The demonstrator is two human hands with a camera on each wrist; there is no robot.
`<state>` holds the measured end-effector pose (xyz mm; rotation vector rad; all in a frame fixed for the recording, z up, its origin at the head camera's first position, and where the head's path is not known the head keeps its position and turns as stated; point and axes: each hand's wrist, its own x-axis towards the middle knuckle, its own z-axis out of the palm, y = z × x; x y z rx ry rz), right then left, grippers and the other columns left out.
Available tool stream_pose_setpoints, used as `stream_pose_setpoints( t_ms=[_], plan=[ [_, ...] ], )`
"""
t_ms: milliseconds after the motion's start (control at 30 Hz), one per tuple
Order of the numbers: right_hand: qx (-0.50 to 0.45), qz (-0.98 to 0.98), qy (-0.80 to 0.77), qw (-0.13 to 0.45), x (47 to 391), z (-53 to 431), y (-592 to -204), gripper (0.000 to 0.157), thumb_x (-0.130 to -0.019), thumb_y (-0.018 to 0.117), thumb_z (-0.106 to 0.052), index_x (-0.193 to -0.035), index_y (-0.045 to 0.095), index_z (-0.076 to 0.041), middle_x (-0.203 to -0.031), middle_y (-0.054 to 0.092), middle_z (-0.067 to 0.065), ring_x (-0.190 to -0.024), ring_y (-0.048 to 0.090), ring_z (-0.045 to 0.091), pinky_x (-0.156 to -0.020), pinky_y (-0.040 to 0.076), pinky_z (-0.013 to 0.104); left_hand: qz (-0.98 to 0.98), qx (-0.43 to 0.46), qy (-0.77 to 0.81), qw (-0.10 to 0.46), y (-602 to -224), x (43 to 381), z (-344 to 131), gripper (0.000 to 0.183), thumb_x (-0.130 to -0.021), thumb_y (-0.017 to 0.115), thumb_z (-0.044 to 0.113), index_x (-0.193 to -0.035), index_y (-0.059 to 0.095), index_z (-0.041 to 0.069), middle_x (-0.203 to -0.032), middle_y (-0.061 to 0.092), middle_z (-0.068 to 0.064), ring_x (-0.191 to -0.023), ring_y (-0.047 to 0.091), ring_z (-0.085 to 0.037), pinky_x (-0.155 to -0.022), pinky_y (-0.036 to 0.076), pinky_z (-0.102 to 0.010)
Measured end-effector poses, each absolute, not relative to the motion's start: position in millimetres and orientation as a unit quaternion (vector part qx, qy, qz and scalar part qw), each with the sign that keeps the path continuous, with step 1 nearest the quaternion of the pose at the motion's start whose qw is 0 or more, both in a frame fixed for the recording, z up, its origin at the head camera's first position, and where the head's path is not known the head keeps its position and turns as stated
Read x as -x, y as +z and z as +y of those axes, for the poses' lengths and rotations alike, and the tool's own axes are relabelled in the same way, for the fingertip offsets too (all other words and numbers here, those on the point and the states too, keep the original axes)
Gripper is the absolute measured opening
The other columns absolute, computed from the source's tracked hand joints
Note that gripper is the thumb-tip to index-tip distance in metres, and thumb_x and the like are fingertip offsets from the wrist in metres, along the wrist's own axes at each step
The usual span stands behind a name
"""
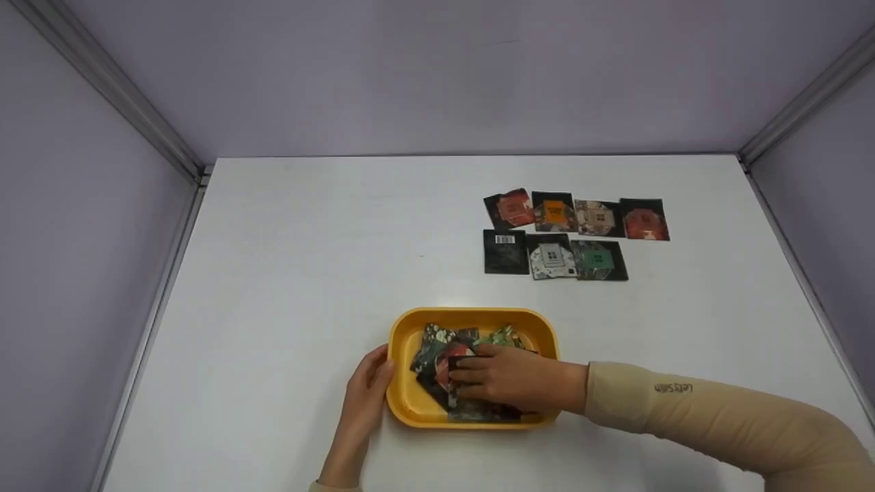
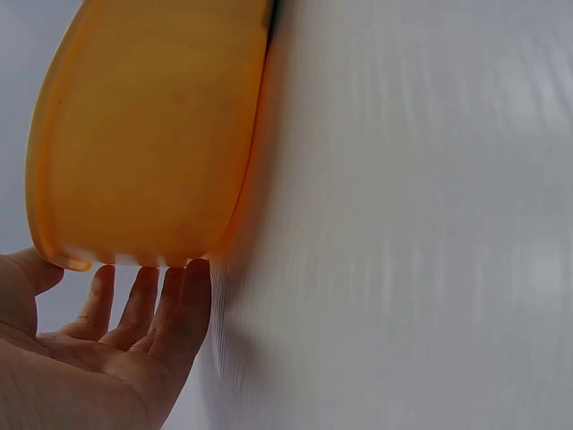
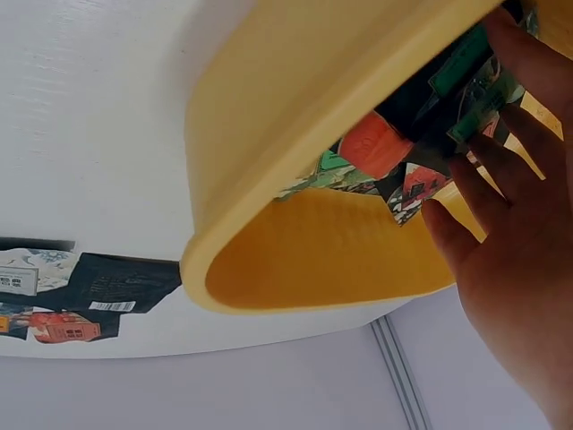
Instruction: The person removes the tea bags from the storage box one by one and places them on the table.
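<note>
A yellow plastic tray (image 1: 473,311) stands near the table's front, with several flat dark square packets (image 1: 432,345) heaped loosely inside. My left hand (image 1: 364,396) rests at the tray's left end. In the left wrist view, the fingertips of my left hand (image 2: 134,358) touch the outer wall, and the thumb is at the rim. Over the tray's right end reaches my right hand (image 1: 519,377), fingers spread on the heap. The right wrist view shows the fingers of my right hand (image 3: 528,215) extended against packets (image 3: 421,134) with red and green labels; no grip on one shows.
Beyond the tray, toward the right, several square packets lie in two rows: a back row (image 1: 555,212) with red, orange and beige labels, and a front row (image 1: 552,257) including a barcode-up packet (image 1: 506,256). Pale walls (image 1: 437,82) border the white table (image 1: 287,273).
</note>
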<state>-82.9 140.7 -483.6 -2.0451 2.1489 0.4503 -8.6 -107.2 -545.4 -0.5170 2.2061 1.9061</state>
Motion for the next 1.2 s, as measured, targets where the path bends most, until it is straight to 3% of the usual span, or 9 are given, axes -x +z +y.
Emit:
stream_pose_setpoints(
  t_ms=[267,500,800,933,1200],
  plan=[
    [0.694,0.696,0.178,0.041,83,141,-489,0.057,-0.093,0.072,-0.027,-0.146,0.051,-0.022,-0.149,0.048,-0.004,-0.132,0.048,0.014,-0.098,0.044,0.033,0.742,0.171,0.642,0.090,-545,7,-107,0.058,-0.103,0.052,0.041,-0.145,0.046,0.002,-0.147,0.047,-0.017,-0.135,0.044,-0.034,-0.111,0.036,-0.049],
    [0.706,0.690,0.145,0.059,82,140,-485,0.043,-0.090,0.075,-0.026,-0.131,0.065,-0.023,-0.137,0.059,-0.004,-0.123,0.055,0.013,-0.099,0.043,0.030,0.738,0.182,0.643,0.095,-546,7,-106,0.060,-0.102,0.053,0.044,-0.146,0.046,0.003,-0.148,0.047,-0.016,-0.136,0.043,-0.032,-0.112,0.036,-0.048],
    [0.707,0.700,0.072,0.066,80,140,-472,0.030,-0.100,0.061,-0.027,-0.128,0.067,-0.021,-0.126,0.066,-0.003,-0.116,0.060,0.014,-0.100,0.047,0.030,0.739,0.202,0.634,0.105,-543,11,-105,0.066,-0.100,0.052,0.051,-0.146,0.045,0.004,-0.149,0.046,-0.016,-0.138,0.041,-0.032,-0.113,0.034,-0.049],
    [0.715,0.696,0.057,0.034,80,138,-469,0.025,-0.101,0.059,-0.025,-0.124,0.068,-0.021,-0.120,0.069,-0.005,-0.107,0.063,0.012,-0.090,0.049,0.027,0.741,0.202,0.632,0.103,-543,11,-105,0.066,-0.100,0.052,0.051,-0.146,0.046,0.004,-0.148,0.046,-0.016,-0.137,0.041,-0.032,-0.113,0.034,-0.049],
    [0.718,0.690,0.065,-0.069,78,139,-468,0.016,-0.100,0.060,-0.027,-0.111,0.071,-0.025,-0.102,0.072,-0.012,-0.084,0.062,0.008,-0.070,0.041,0.028,0.736,0.191,0.643,0.094,-546,11,-106,0.059,-0.102,0.053,0.043,-0.145,0.046,0.002,-0.147,0.048,-0.017,-0.136,0.043,-0.032,-0.112,0.035,-0.048]
  ],
)
